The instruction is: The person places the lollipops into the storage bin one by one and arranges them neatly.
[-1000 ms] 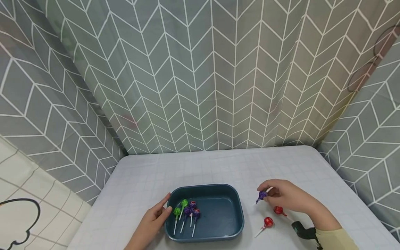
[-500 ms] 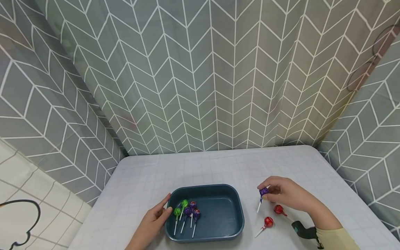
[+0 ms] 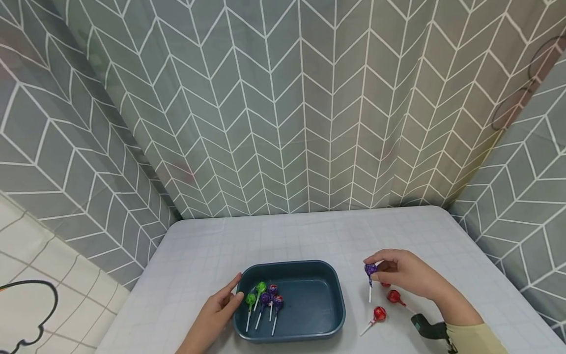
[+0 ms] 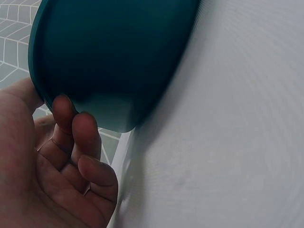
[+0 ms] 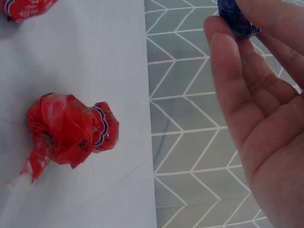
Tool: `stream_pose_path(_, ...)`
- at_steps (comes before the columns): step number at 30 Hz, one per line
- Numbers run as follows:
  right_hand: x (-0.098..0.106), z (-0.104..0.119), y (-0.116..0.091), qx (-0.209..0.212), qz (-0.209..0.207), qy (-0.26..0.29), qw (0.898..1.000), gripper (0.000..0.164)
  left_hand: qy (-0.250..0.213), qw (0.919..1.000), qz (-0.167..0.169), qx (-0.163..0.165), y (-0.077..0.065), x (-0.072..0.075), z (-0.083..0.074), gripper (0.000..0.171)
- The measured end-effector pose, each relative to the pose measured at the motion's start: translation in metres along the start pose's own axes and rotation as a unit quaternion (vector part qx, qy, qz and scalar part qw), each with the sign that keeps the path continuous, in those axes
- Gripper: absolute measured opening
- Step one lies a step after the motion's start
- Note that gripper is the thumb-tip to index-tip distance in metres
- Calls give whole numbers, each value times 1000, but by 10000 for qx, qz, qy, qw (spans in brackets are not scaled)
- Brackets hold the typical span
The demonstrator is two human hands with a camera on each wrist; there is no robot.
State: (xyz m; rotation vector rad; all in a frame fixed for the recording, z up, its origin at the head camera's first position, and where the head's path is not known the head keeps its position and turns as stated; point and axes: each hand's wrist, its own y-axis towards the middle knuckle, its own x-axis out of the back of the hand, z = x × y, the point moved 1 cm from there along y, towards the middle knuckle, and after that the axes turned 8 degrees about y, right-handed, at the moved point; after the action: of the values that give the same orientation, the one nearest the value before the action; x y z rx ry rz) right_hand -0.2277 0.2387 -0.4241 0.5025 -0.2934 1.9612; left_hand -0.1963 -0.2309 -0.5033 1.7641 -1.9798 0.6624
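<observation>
My right hand (image 3: 400,270) pinches a purple-wrapped lollipop (image 3: 370,269) by its head, stick pointing down, above the table right of the tray. In the right wrist view only part of the lollipop's dark wrapper (image 5: 236,19) shows between the fingers. My left hand (image 3: 215,310) grips the left end of a dark blue tray (image 3: 309,307), thumb at the rim and curled fingers against the outer wall (image 4: 114,52). Inside the tray's left part lie two green lollipops (image 3: 261,287) and several purple ones (image 3: 277,303); its right part is bare.
Red lollipops lie on the white table under and near my right hand: one red lollipop (image 3: 379,314) in front, another (image 3: 394,296) by the wrist, and a third (image 3: 385,284) partly hidden by the hand. Patterned curtains (image 3: 287,123) stand behind the table.
My right hand has lifted slightly, and the purple lollipop has turned so its stick now hangs straight down. The left hand and tray stay put.
</observation>
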Motion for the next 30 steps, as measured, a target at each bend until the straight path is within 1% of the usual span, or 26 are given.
stream_pose_path(5, -1, 0, 2, 16, -105, -38, 9999, 38, 19, 10000, -18, -57, 1, 0, 1, 63)
stream_pose_path(11, -1, 2, 2, 134, -285, -193, 9993, 35, 79, 9999, 35, -82, 1, 1, 1, 63)
stream_pose_path(18, -6, 7, 1, -152, -392, 35, 9991, 40, 193, 9998, 44, -62, -2, 1, 1, 62)
stream_pose_path(21, -9, 11, 2, -212, -451, 75, 9987, 41, 211, 9997, 9, -112, -3, 3, 1, 61)
stream_pose_path(26, -14, 20, 5, -169, -533, -33, 9984, 41, 155, 9996, 13, -217, -2, 4, 2, 60)
stream_pose_path(30, -17, 31, 11, 41, -416, -124, 9990, 38, 124, 9996, 44, -239, -1, 5, 1, 60)
